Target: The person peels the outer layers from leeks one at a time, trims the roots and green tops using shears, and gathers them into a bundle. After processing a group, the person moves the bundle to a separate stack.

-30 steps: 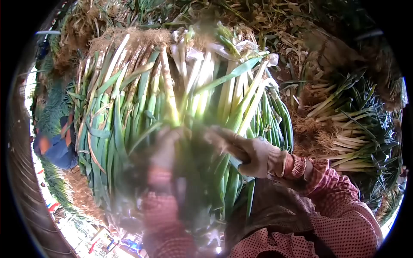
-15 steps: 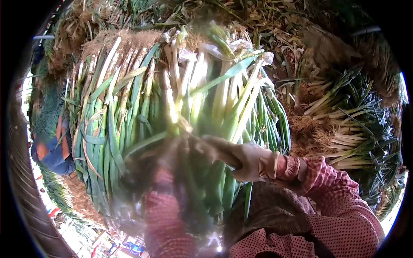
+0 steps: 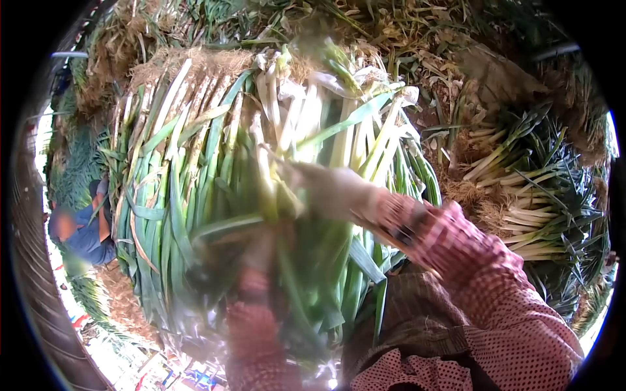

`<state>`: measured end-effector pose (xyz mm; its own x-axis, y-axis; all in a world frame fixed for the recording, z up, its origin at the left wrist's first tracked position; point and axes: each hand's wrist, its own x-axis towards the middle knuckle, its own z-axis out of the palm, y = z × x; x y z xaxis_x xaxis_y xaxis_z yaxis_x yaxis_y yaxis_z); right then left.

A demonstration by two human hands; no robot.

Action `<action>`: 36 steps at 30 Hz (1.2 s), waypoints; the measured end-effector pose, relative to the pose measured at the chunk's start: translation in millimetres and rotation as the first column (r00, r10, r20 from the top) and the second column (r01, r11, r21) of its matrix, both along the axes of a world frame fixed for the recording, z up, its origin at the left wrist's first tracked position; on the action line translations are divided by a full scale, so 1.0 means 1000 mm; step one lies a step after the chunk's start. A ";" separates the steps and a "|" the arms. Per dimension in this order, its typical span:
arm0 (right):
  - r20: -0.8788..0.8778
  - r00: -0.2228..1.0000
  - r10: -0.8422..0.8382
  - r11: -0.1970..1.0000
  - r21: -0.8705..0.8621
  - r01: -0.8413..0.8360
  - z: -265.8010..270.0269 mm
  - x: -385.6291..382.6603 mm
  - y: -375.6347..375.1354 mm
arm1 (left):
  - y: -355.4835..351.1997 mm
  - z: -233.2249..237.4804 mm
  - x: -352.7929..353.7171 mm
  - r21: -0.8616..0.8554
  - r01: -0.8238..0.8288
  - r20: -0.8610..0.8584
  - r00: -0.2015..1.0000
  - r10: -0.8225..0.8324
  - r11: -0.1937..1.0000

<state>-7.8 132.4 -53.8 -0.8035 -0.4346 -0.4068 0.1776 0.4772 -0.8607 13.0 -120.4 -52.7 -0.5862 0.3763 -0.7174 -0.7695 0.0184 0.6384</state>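
Note:
Rows of green onion stalks (image 3: 176,189) lie side by side, with roots at the top and green leaves toward me. My right hand (image 3: 332,189), gloved and blurred, is closed over the middle of the pile, its fingertips at a pale stalk (image 3: 264,163). What it holds is too blurred to name. Low in the centre, my left hand (image 3: 261,244) is smeared by motion against the leaves, and its fingers cannot be made out. A long green leaf (image 3: 352,120) crosses the white stems on the right of the pile.
More onion bunches (image 3: 528,215) lie on the right, roots facing the pile. Dry leaves and husks (image 3: 417,49) cover the ground behind. A person in blue (image 3: 91,234) is at the far left. A dark ribbed edge (image 3: 42,287) curves along the left side.
My right hand has moved up and left, and its forearm now reaches farther over the pile. The thick stick-like piece seen in it before is no longer distinct. My left hand stays low in the centre.

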 end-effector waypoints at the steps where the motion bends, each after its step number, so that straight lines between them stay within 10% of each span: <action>1: 0.012 0.999 -0.031 0.996 -0.085 0.032 0.011 0.019 0.009 | -0.007 -0.008 0.001 -0.056 0.115 -0.156 0.980 -0.122 0.992; 5: 0.076 0.989 -0.126 0.974 -0.179 0.137 0.030 0.044 0.027 | -0.005 -0.039 0.014 -0.522 0.302 -0.520 0.628 -0.578 0.798; 7: 0.042 0.981 -0.188 0.968 -0.164 0.192 0.006 0.032 0.028 | 0.018 -0.017 0.017 -0.616 0.197 -0.359 0.791 -0.495 0.763; 14: -0.078 0.937 -0.340 0.910 -0.279 0.307 -0.027 0.037 0.048 | 0.067 0.030 0.011 -0.948 0.231 -0.048 0.576 -0.816 0.219; 23: 0.136 0.892 -0.432 0.762 -0.473 0.441 -0.058 0.039 0.045 | 0.093 0.035 0.014 -0.945 0.255 0.301 0.426 -0.853 -0.206; 26: 0.109 0.906 -0.408 0.797 -0.441 0.412 -0.044 0.035 0.049 | 0.080 0.025 0.023 -0.994 0.109 0.043 0.295 -0.955 -0.011; 30: 0.065 0.919 -0.389 0.890 -0.233 0.393 -0.034 0.026 0.056 | 0.100 0.042 -0.009 -0.955 0.290 0.126 0.193 -0.973 -0.066; 33: 0.098 0.942 -0.322 0.930 -0.153 0.334 -0.004 0.030 0.065 | 0.089 0.018 -0.041 -0.924 -0.344 -0.229 0.152 -0.961 0.166; 35: 0.112 0.955 -0.273 0.951 -0.119 0.286 0.014 0.034 0.067 | 0.077 -0.022 -0.066 -0.920 -0.390 -0.230 0.460 -0.857 0.038; 36: 0.113 0.961 -0.254 0.958 -0.105 0.265 0.019 0.036 0.067 | 0.080 -0.021 -0.080 -0.987 -0.154 -0.133 0.618 -0.775 0.046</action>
